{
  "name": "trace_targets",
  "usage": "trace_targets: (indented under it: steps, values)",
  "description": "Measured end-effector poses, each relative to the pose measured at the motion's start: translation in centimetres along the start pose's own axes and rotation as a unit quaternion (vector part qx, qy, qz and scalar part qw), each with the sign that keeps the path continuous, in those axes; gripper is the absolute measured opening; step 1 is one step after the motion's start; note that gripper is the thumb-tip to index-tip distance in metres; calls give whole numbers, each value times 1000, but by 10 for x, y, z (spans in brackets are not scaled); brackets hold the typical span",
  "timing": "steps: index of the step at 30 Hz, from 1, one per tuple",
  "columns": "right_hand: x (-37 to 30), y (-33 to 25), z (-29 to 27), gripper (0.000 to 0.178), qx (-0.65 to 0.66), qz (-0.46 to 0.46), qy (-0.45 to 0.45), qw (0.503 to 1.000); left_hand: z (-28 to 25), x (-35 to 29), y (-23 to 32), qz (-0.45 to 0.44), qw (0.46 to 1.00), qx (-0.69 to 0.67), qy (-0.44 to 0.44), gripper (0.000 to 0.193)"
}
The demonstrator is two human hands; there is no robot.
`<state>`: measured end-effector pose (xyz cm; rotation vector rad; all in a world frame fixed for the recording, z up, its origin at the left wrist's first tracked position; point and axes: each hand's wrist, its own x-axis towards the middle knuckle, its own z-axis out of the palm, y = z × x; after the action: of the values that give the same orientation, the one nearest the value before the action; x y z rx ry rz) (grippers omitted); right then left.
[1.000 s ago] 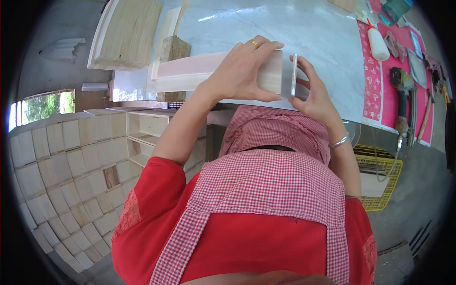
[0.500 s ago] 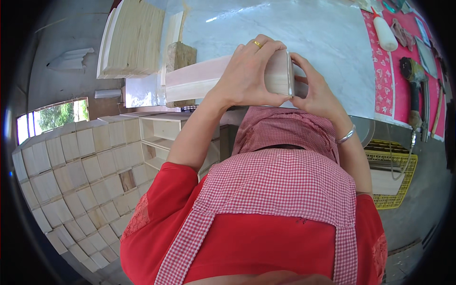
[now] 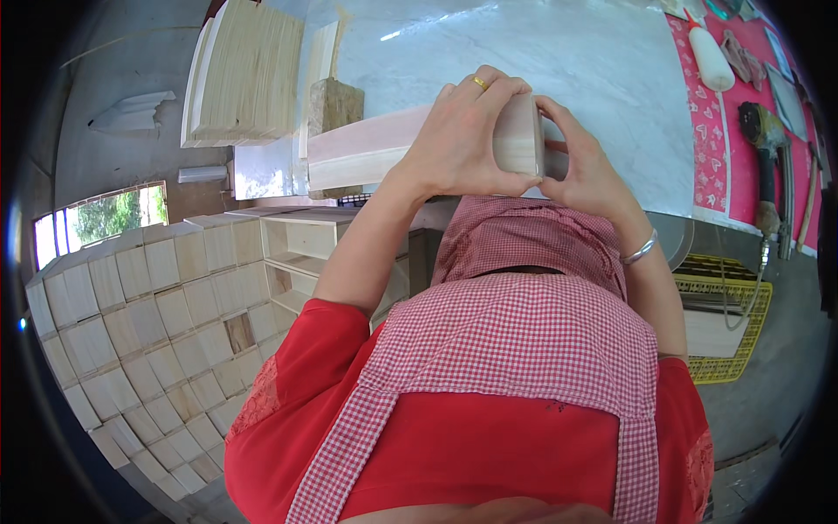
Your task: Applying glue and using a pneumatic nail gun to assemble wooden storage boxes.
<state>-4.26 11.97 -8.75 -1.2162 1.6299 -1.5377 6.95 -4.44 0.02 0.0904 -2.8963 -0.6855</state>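
A long pale wooden box (image 3: 362,157) lies crosswise at the near edge of the table, its left end by a rough wooden block (image 3: 335,106). My left hand (image 3: 467,135) spans the box near its right end, thumb on the near side and fingers over the far side. At that right end a thin wooden end panel (image 3: 539,140) sits against the box. My right hand (image 3: 580,162) curls round the panel from the right, with fingertips at its far corner and thumb at its near one. Both thumbs almost meet at the near corner.
Stacked thin wooden boards (image 3: 249,74) stand at the far left. Many wooden boxes (image 3: 148,314) are piled at lower left. On the pink cloth (image 3: 709,148) at right lie a white squeeze bottle (image 3: 710,59) and an air tool (image 3: 761,131) with hose. A yellow crate (image 3: 758,332) sits below.
The whitish gap between the end panel and the box has narrowed, and the panel now looks nearly flush. Both hands keep the same grip; the whole view has shifted slightly.
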Motion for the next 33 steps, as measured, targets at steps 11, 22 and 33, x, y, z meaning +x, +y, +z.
trace_targets:
  steps: [11, 22, 33]
  values:
    - [1, -1, 0, 84, -2, -3, 0, 1000, 1, -1, -2, 5, 1000, -2, 4, 81]
    - [-26, -23, 11, 90, -63, -37, 69, 995, 0, 2, -3, -7, 1000, 7, -16, 85]
    - [-67, -36, 28, 81, -42, -67, 49, 996, 2, 2, -6, 10, 1000, 3, -1, 82]
